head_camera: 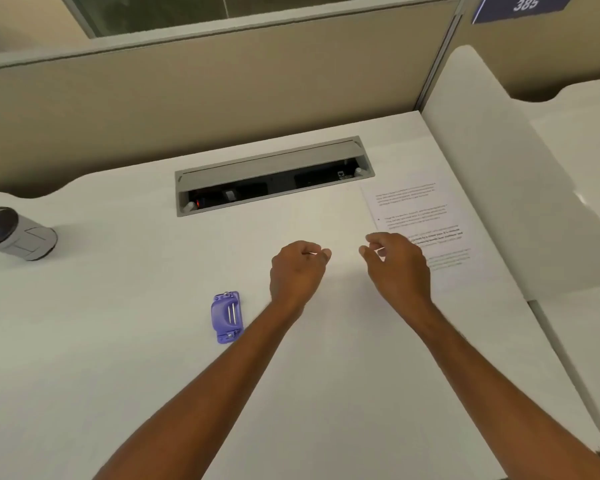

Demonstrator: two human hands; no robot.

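Observation:
My left hand (298, 268) hovers over the middle of the white desk (118, 358), its fingers curled in and the thumb tip against the index finger. Nothing plainly shows in that pinch. My right hand (397, 265) is just to its right, fingers loosely curled and thumb apart from them, holding nothing. It is at the left edge of a printed sheet of paper (413, 209). A small purple stapler-like tool (226, 317) lies on the desk to the left of my left forearm, touched by neither hand.
A grey cylindrical cup (18, 233) lies on its side at the desk's left edge. An open grey cable tray (274, 168) is set into the desk behind the hands. Beige partition walls close the back, and a white divider panel (516, 188) stands on the right.

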